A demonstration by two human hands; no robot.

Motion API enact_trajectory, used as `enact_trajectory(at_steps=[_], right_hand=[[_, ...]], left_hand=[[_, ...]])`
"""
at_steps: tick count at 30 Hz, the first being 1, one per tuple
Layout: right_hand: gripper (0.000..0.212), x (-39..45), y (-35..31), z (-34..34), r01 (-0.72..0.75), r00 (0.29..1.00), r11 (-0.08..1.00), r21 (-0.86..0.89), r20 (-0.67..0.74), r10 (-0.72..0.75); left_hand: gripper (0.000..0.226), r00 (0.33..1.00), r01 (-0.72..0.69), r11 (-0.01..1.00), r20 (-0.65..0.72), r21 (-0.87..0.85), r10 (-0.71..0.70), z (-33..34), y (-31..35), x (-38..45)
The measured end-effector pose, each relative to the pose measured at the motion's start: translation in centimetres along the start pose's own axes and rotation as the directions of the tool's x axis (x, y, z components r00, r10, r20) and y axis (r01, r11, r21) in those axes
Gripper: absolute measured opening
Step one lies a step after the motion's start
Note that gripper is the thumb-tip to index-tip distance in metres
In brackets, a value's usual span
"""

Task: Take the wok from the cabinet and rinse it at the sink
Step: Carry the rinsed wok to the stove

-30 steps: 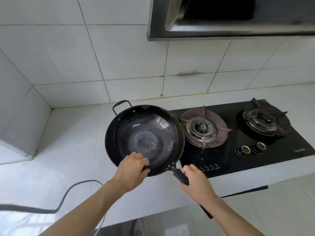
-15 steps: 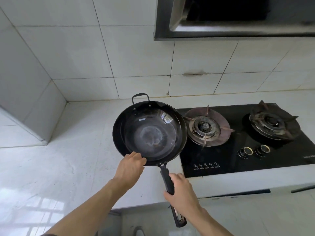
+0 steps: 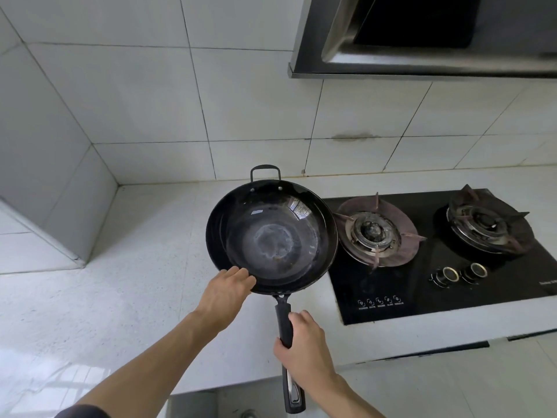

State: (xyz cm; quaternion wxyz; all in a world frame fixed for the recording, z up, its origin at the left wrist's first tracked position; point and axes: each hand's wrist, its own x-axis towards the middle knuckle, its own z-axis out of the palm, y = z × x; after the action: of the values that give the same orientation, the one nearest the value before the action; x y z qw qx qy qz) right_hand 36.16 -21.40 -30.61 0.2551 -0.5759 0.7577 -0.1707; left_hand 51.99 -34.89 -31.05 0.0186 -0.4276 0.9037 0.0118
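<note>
Wok (image 3: 271, 236) sits just left of the stove (image 3: 437, 267); right hand (image 3: 304, 351) wrapped round its handle, left hand (image 3: 226, 294) w/ fingers curled on rim.

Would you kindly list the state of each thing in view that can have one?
wok: held above the counter, upright, no food inside, pale ring on its base
left hand: holds the wok's near rim
right hand: grips the long handle
near burner: no flame, no pot
far burner: no flame, no pot
stove knobs: setting unreadable

Home kitchen: gas hob (image 3: 437, 251), range hood (image 3: 422, 37), tiled wall (image 3: 150, 101).
</note>
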Motion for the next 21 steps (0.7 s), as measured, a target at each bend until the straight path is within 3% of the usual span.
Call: enact_trajectory(at_steps=[15, 21], right_hand=[[0.046, 0.1, 0.0, -0.5, -0.033, 0.999, 0.997, -0.073, -0.032, 0.030], [0.056, -0.2, 0.0, -0.7, -0.016, 1.000, 0.996, -0.088, -0.024, 0.014]], left_hand=[[0.030, 0.997, 0.000, 0.998, -0.077, -0.069, -0.005, 1.0, -0.2, 0.2], [0.025, 0.998, 0.041, 0.994, -0.042, -0.097, -0.045, 0.7, 0.0, -0.1]])
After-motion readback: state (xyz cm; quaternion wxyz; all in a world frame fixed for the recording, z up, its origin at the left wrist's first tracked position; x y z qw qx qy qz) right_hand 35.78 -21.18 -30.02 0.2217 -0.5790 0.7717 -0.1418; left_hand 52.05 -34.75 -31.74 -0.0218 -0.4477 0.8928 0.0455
